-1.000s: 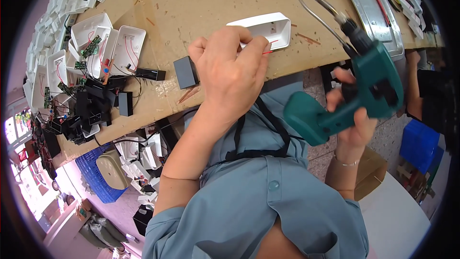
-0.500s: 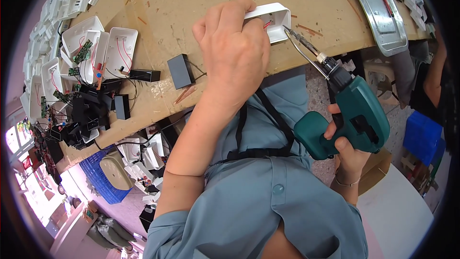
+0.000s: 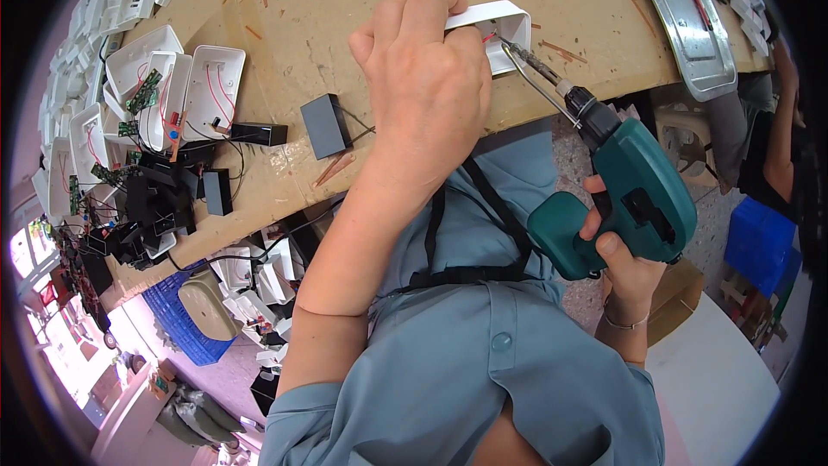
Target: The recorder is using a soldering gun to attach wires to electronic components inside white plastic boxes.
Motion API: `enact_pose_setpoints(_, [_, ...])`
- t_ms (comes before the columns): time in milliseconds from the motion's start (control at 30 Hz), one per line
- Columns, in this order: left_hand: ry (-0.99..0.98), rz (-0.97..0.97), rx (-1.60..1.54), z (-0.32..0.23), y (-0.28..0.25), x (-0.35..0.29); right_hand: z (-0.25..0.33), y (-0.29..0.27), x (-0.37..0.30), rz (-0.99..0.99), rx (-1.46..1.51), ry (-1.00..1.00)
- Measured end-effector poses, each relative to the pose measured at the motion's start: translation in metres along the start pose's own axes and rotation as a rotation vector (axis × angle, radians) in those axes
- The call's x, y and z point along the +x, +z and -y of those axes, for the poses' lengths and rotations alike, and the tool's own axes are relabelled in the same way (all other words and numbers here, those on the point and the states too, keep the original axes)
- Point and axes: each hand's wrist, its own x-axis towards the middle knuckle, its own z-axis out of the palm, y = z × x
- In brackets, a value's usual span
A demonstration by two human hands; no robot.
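Note:
My left hand (image 3: 427,91) is closed around a white plastic housing (image 3: 516,26), tilted so that its open side faces right, above the near edge of the table. A short red wire (image 3: 490,37) shows inside; the rest of the interior is hidden by my fingers. My right hand (image 3: 628,269) grips a green soldering gun (image 3: 649,177) by its handle, a finger at the trigger. Its dark tip (image 3: 517,50) and a bent metal feed tube (image 3: 536,84) reach the housing's opening. Whether the tip touches the wire, I cannot tell.
A dark grey box (image 3: 324,127) with a cable lies left of my hand. Farther left are white housings (image 3: 216,91) with red wires, circuit boards (image 3: 145,95) and black parts (image 3: 164,198). A metal tray (image 3: 681,43) lies at the right; another person's arm (image 3: 780,112) shows beyond.
The soldering gun has moved slightly up and left, its tip now deeper in the housing's opening. My left hand and the housing have shifted a little right.

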Motion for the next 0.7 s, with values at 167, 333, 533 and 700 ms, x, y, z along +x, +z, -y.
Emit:
enact_pose_setpoints(167, [-0.014,0.027,0.036,-0.0003,-0.0010,-0.0003,0.0024,0.0023,0.0031,0.011,0.062,-0.009])
enact_pose_setpoints(333, [0.009,-0.014,-0.017,0.0008,0.0015,-0.0003,0.0010,0.0032,0.0050,-0.009,-0.032,0.004])
enact_pose_setpoints(533, [-0.010,0.028,0.049,0.0004,-0.0006,-0.0001,0.0023,0.0024,0.0074,-0.002,-0.079,0.007])
enact_pose_setpoints(700, [-0.016,0.036,0.048,0.0004,-0.0015,0.0008,0.0019,0.0008,0.0086,0.010,-0.108,-0.027])
